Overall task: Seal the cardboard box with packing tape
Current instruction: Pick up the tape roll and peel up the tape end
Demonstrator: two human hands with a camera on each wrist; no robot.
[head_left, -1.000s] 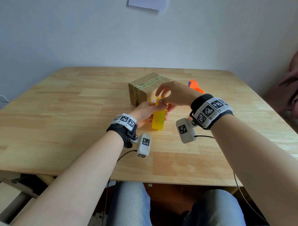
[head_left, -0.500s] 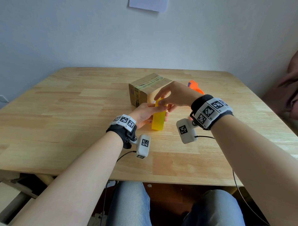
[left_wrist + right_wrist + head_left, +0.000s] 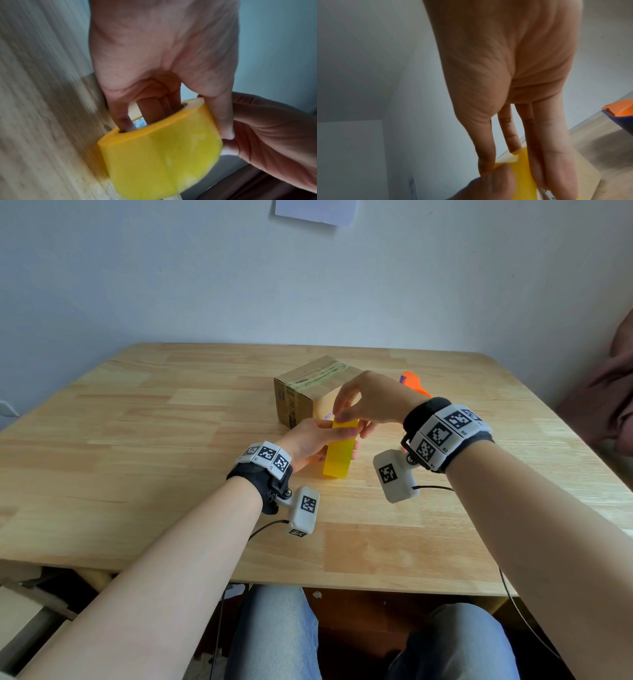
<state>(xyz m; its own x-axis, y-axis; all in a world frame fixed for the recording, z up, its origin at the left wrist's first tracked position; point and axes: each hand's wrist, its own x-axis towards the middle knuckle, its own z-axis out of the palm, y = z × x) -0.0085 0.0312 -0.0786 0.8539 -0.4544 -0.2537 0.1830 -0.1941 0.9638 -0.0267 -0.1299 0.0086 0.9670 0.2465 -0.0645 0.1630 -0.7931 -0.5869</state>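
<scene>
The yellow tape roll (image 3: pixel 339 451) is standing on edge on the wooden bench (image 3: pixel 137 440), just in front of the cardboard box (image 3: pixel 301 392). The left hand (image 3: pixel 308 441) is gripping the roll, its fingers (image 3: pixel 149 108) reaching through the core and the thumb pressing on the outer face. The right hand (image 3: pixel 373 402) is pinching at the roll's top edge between thumb and forefinger. An orange tool (image 3: pixel 412 381) is lying behind the right hand, beside the box.
</scene>
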